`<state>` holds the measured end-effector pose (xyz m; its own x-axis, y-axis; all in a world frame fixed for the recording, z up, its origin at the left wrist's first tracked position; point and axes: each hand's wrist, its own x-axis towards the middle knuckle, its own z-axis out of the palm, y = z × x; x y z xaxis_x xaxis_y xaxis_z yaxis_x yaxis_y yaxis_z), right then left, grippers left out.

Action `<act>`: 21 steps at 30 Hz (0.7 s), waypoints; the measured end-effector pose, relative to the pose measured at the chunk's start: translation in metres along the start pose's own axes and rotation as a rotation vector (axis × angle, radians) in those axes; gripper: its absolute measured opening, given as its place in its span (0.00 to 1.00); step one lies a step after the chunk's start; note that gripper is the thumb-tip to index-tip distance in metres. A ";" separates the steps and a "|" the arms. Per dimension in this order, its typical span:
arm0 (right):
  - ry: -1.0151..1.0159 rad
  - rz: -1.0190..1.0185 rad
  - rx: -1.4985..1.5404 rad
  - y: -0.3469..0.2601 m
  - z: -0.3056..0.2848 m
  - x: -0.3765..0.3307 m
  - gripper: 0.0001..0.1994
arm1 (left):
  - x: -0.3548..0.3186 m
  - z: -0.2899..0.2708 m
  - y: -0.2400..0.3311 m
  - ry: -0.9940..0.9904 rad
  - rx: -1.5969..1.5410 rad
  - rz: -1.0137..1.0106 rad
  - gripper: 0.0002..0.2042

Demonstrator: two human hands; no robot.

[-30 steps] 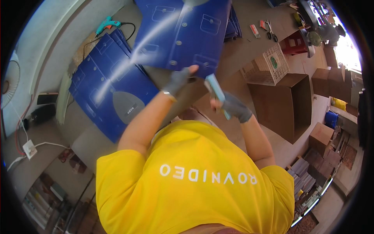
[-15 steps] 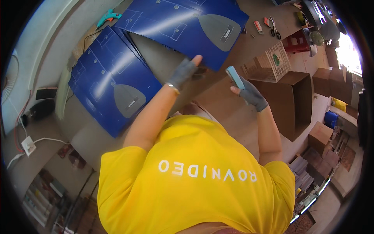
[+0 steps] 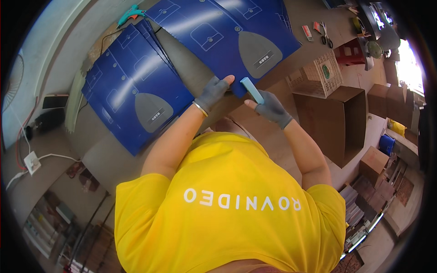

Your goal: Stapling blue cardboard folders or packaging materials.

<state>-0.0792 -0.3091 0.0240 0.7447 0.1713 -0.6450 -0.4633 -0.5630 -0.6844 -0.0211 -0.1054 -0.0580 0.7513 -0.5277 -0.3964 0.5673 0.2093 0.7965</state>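
A stack of glossy dark-blue printed sheets [image 3: 214,34] with a grey arched patch lies on the table ahead. My left hand [image 3: 212,94], in a grey fingerless glove, is closed at the near edge of its top sheet. The thumb shows by the edge; the other fingers are partly hidden. Close to that sheet's near corner, my right hand [image 3: 272,109], gloved alike, grips a slim light-blue bar-shaped tool [image 3: 252,90] whose exact kind I cannot make out. Its tip points up and left, toward the sheet. A second stack of blue sheets [image 3: 132,77] lies to the left.
A teal glue gun [image 3: 129,16] lies at the far left. Scissors [image 3: 326,35] and small red-and-white packets [image 3: 307,32] are at the far right. An open cardboard box [image 3: 321,118] stands right of my right hand, beside a woven basket [image 3: 318,73].
The top blue sheet has shifted toward me and turned, baring sheets beneath at its far right. My left hand has come to its edge. My right hand has moved left with the light-blue tool.
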 end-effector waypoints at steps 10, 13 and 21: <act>0.016 0.005 0.317 0.014 0.012 0.012 0.21 | -0.016 -0.004 0.008 0.211 -0.085 0.008 0.14; 0.181 -0.047 0.293 0.042 -0.033 0.025 0.27 | -0.034 -0.028 0.031 0.244 -0.023 -0.002 0.22; 0.284 0.097 0.100 0.016 -0.055 0.018 0.20 | -0.064 -0.020 0.064 0.279 -0.022 -0.121 0.25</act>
<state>-0.0464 -0.3597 0.0205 0.7929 -0.1197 -0.5975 -0.5727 -0.4811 -0.6637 -0.0263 -0.0417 0.0087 0.7395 -0.3041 -0.6005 0.6634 0.1782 0.7267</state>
